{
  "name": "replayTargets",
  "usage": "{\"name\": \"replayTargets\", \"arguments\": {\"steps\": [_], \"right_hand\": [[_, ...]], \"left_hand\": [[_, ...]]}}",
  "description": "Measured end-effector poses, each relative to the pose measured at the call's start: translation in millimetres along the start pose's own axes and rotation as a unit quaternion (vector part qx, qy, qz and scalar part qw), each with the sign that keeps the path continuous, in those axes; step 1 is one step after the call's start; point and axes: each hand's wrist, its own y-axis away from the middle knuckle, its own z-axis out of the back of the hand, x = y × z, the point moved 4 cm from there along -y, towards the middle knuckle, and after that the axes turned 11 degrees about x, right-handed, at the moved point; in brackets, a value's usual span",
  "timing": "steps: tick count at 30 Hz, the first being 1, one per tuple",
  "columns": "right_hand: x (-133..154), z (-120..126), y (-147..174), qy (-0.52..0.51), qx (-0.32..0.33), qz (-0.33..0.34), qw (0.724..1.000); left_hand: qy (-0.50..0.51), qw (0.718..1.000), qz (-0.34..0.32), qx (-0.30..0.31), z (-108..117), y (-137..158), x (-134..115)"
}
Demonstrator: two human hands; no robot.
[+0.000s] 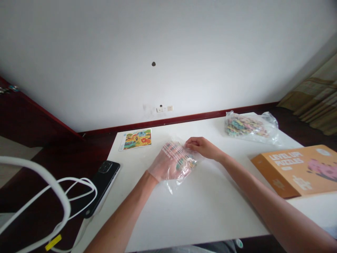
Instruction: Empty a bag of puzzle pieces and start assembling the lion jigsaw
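Note:
A clear plastic bag with printed warning text lies over the middle of the white table, with colourful puzzle pieces inside. My left hand is inside this bag, its fingers among the pieces and partly hidden by plastic and print; their grip is unclear. At the bag's right side, my right hand pinches the plastic with its fingers curled.
A picture card with animals lies at the back left. A black phone and white cable are at the left edge. Another bag of puzzle pieces sits back right, behind an orange puzzle box.

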Motion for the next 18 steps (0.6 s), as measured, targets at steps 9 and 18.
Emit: {"name": "replayTargets", "arguments": {"steps": [9, 18], "right_hand": [[6.6, -8.6, -2.0, 0.04, -0.059, -0.001, 0.997], [2.3, -7.8, -3.7, 0.013, -0.076, -0.007, 0.997]], "left_hand": [[0.007, 1.0, -0.007, 0.017, -3.7, -3.7, 4.2], [0.024, 0.999, -0.013, 0.038, 0.6, -9.4, 0.6]]}}
